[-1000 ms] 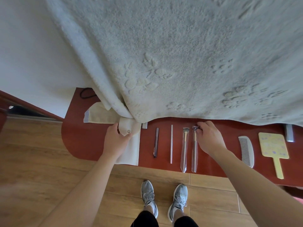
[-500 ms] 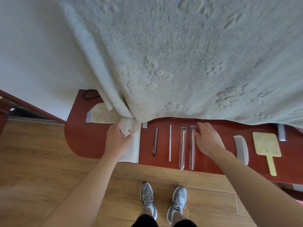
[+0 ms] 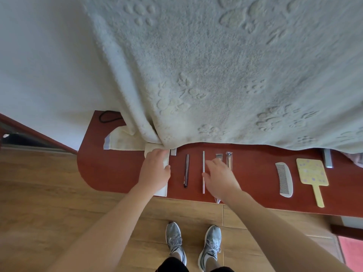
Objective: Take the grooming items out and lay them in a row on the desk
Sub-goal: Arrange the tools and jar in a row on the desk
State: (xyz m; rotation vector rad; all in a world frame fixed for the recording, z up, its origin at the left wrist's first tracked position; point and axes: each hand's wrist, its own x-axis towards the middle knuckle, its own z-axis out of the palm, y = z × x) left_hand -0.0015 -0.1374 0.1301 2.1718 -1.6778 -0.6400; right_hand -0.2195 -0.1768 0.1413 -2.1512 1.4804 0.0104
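The left hand point(image 3: 155, 169) is lying flat, fingers spread, on the pale pouch point(image 3: 164, 190) near the worktop's point(image 3: 110, 169) left end. The right hand point(image 3: 220, 176) is hovering open and empty above the two sleeved brushes point(image 3: 228, 157), beside the thin stick point(image 3: 203, 171) and dark pen point(image 3: 186, 170). Pinning the pouch should be helping the next item slide out without disturbing the row.

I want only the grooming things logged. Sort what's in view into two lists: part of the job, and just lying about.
Part of the job: pouch, dark pen-like stick, thin pale stick, two wrapped brushes, comb, hand mirror, left hand, right hand.

Lying about: big towel, black cord, small cloth.
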